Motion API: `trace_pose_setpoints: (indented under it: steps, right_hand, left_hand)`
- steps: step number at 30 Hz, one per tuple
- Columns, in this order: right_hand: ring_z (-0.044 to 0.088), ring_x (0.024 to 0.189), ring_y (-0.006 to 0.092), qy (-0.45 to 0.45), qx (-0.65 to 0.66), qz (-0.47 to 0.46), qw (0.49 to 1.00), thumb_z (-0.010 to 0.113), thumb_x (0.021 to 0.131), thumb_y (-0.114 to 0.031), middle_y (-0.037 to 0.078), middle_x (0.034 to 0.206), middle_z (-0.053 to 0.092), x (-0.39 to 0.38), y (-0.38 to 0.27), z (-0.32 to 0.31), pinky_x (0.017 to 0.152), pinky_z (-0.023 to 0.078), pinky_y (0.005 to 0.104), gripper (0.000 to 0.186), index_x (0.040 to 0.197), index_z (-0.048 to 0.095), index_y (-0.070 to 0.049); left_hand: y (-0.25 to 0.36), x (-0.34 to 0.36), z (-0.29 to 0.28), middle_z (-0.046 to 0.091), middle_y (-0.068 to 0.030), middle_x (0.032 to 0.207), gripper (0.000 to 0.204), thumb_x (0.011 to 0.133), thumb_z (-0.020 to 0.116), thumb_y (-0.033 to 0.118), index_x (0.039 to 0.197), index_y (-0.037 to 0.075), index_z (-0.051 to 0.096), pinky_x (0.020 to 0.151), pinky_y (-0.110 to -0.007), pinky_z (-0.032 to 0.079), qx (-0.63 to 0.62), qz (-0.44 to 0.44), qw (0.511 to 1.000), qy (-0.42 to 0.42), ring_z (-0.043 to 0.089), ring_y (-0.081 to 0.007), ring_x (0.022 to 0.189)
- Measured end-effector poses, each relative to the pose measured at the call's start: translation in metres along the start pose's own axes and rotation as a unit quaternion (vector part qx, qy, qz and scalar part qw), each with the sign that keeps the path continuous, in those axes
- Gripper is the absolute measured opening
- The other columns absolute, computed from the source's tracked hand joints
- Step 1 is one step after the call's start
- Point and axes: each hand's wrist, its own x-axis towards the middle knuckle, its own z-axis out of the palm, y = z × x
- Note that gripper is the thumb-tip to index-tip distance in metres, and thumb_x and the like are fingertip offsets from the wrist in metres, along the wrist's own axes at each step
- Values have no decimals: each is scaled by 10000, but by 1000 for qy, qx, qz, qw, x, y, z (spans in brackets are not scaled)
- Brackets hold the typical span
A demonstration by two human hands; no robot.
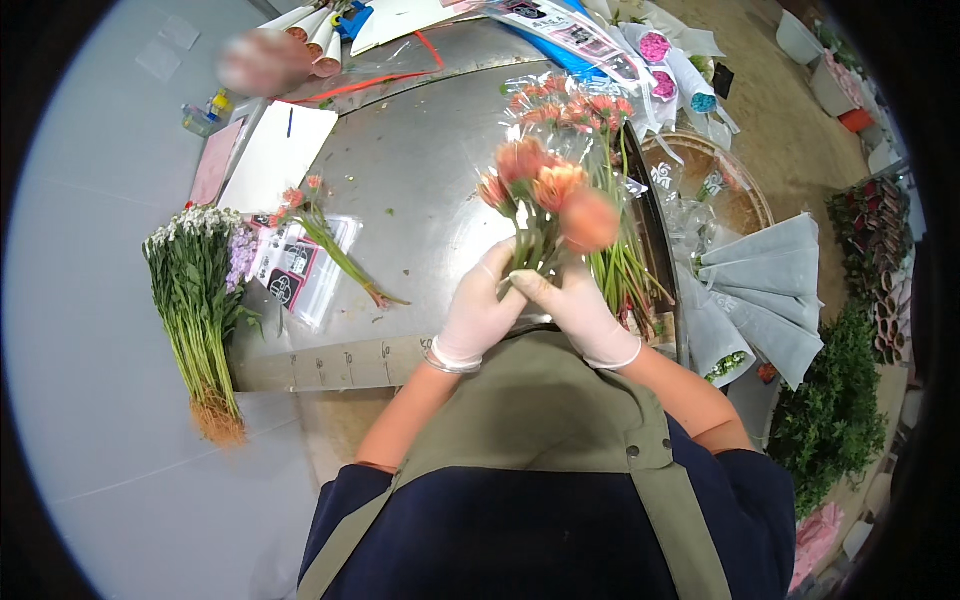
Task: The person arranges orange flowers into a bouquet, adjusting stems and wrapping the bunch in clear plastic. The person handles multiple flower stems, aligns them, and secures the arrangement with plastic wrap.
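Note:
Both of my hands wear thin white gloves and meet at the table's near edge. Between them stands a bunch of orange flowers (556, 187), blooms up, slightly blurred. My left hand (476, 312) is closed around the stems from the left. From the right, my right hand (588, 312) grips the same stems, its thumb laid across the front near the left hand. The lower stem ends are hidden behind the hands. Just beyond and to the right lie more orange-pink flowers (575, 108) in clear wrap, with long green stems (618, 270) beside my right hand.
On the metal table (420, 150) are a few loose pink flowers (335, 245), clear printed sleeves (310, 275) and a white sheet (280, 150). A rooted bunch of white flowers (195, 310) overhangs the left corner. Grey-wrapped bouquets (765, 290) stand at right by a round wooden tabletop (755, 185).

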Motion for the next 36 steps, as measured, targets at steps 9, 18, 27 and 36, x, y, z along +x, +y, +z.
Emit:
trace_pose_setpoints:
  steps: [9,18,27,36]
  right_hand:
    - [536,1108,168,84,167,29,982,615,933,-141,54,1179,589,-1,-5,-6,984,408,318,367,1271,521,-33]
    - [517,1146,152,92,198,35,975,633,920,-124,63,1221,570,2,-9,-2,1001,396,307,410,1298,502,-30]
    - [545,1113,167,107,262,102,954,502,986,-193,75,1174,597,4,14,-17,903,465,345,353,1289,497,-11]
    - [560,1090,152,164,163,-30,972,544,971,-193,85,1185,596,11,9,16,962,421,315,365,1282,485,-11]
  left_hand:
    - [4,-5,-3,625,-59,1117,286,950,504,22,1223,-41,558,892,-273,485,-276,-148,950,-17,589,-119,1013]
    - [2,-5,5,632,-160,1112,336,893,587,37,1230,30,590,874,-321,505,110,52,992,24,637,-300,991]
    - [-13,-5,8,589,-111,1258,415,935,507,-24,1349,2,492,968,-279,459,-139,-53,989,9,598,-154,1112]
    - [3,10,19,563,-160,1243,445,827,568,-7,1266,60,533,764,-370,538,290,54,953,64,635,-325,953]
